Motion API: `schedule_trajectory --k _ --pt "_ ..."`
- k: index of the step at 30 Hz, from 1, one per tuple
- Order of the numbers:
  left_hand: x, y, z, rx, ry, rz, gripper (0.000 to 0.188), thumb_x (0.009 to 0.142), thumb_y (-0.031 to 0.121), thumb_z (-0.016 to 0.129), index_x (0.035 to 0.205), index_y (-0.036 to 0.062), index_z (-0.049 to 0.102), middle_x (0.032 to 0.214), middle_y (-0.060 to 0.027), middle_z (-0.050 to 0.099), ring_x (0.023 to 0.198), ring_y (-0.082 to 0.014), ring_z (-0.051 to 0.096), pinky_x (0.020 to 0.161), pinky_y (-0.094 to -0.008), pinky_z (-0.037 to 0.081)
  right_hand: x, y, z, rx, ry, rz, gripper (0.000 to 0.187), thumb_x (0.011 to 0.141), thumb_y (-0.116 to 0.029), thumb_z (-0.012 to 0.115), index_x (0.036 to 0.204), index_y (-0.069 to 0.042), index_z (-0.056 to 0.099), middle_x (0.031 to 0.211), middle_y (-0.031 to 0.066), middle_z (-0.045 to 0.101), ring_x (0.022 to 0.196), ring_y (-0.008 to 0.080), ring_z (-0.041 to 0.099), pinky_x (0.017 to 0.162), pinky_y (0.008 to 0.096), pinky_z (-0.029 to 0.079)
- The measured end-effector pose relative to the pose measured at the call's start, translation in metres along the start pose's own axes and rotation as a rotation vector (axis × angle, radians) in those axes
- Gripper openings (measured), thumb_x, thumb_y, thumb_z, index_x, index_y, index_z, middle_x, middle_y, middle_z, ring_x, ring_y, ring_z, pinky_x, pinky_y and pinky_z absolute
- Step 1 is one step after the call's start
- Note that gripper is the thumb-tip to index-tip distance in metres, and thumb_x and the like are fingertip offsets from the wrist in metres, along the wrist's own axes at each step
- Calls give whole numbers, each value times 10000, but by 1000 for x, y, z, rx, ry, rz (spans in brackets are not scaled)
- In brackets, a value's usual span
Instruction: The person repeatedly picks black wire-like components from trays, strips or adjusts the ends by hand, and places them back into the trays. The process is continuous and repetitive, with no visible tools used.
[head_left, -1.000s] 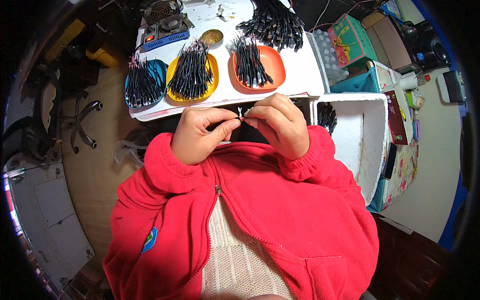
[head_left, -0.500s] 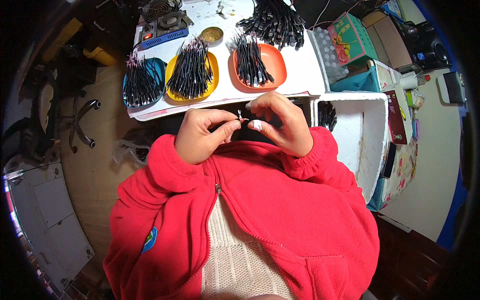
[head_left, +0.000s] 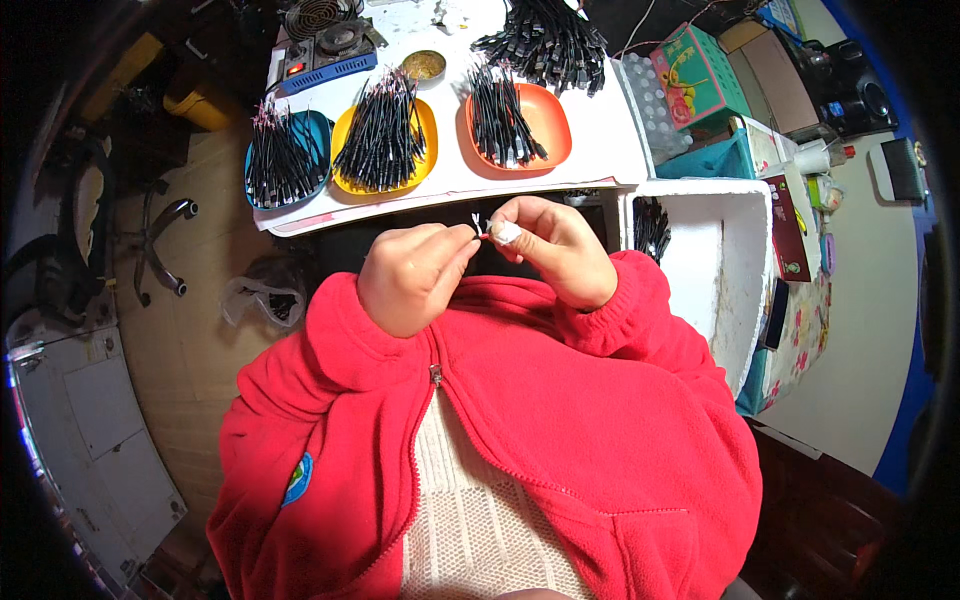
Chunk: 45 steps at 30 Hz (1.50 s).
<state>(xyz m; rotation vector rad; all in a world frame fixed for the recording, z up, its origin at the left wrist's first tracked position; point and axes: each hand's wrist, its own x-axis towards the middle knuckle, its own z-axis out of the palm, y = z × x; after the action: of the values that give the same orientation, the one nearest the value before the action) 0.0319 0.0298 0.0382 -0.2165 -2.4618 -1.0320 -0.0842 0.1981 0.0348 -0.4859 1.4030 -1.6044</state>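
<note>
In front of my chest, my left hand pinches a small wire end, with thin white and red strands showing at the fingertips. The rest of that piece is hidden by my fingers. My right hand, with white wrapping on its thumb, is closed at the same spot, its fingertips pressed together on the strands. Beyond my hands, bundles of short black cables with bare wire ends lie in a blue tray, a yellow tray and an orange tray.
A white worktable carries the trays, a heap of black cables, a round tin and a blue device with a red switch. At the right stands a white foam box with more cables. A chair base is at the left.
My right hand's raised fingers have come down to its thumb and closed on the strands. The left hand has turned slightly, its fingers now covering more of the piece.
</note>
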Motion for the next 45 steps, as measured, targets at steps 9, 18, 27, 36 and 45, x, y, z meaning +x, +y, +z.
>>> schedule_trajectory --k 9,18,27,36,45 --pt "-3 4 -5 -392 -29 -353 93 833 16 666 901 -46 671 708 -128 648 583 -136 618 528 -271 472 2 -11 4 -1114 128 -999 228 696 -32 718 882 -42 587 857 76 565 787 263 563 693 365 458" --pt "-8 -11 -8 -870 -140 -522 113 904 41 610 925 -50 674 750 -57 663 616 -89 575 568 -226 465 1 -21 -1 -729 -40 -523 208 821 -32 681 999 -37 573 904 107 574 813 233 585 705 309 474" --pt "-11 -16 -9 -1336 -148 -633 110 893 65 644 955 -26 647 766 -35 625 644 -75 569 597 -204 467 2 -21 12 -926 -20 -904 176 724 -17 700 875 -53 618 839 76 596 801 260 592 693 349 475" --pt "-18 -15 10 -1286 -43 -628 154 875 41 658 1011 -31 664 754 -34 629 616 -67 540 533 -182 395 3 -11 -1 -1045 -8 -1043 167 712 6 675 861 -56 632 825 58 588 755 254 560 675 339 418" --pt "-21 -13 -4 -1199 83 -486 149 880 49 654 990 -50 672 783 -66 652 611 -72 541 545 -187 418 1 -4 -30 -652 255 -667 50 857 -20 619 897 10 623 814 96 636 764 201 633 723 289 492"
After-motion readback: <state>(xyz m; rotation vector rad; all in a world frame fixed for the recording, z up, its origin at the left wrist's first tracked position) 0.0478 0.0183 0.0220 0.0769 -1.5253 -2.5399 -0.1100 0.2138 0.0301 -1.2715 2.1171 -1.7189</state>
